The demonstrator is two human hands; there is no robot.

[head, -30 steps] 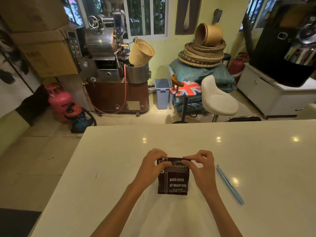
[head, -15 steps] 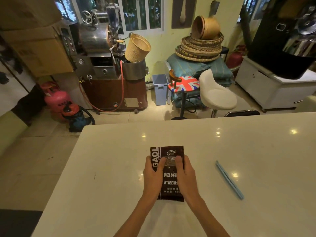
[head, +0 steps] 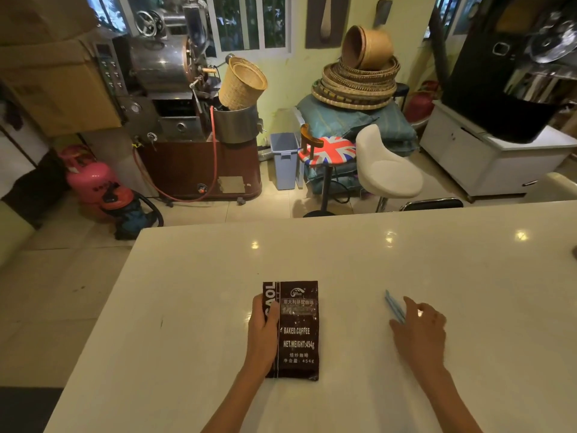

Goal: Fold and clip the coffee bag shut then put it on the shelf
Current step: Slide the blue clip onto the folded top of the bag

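A dark brown coffee bag with white print lies flat on the white table, its top pointing away from me. My left hand rests on the bag's left edge, thumb pressing on the front. A light blue clip stick lies to the right of the bag. My right hand hovers over the clip's near end with fingers spread; the fingertips touch or nearly touch it, and most of the clip is hidden under the hand.
Beyond the table's far edge stand a white stool, a flag-patterned stool and a blue bin. A coffee roaster and a pink gas cylinder are at left, a white cabinet at right.
My right hand left the bag and moved right to the blue clip. The left hand shifted to the bag's left edge. The bag's top, folded down a second ago, lies flat again.
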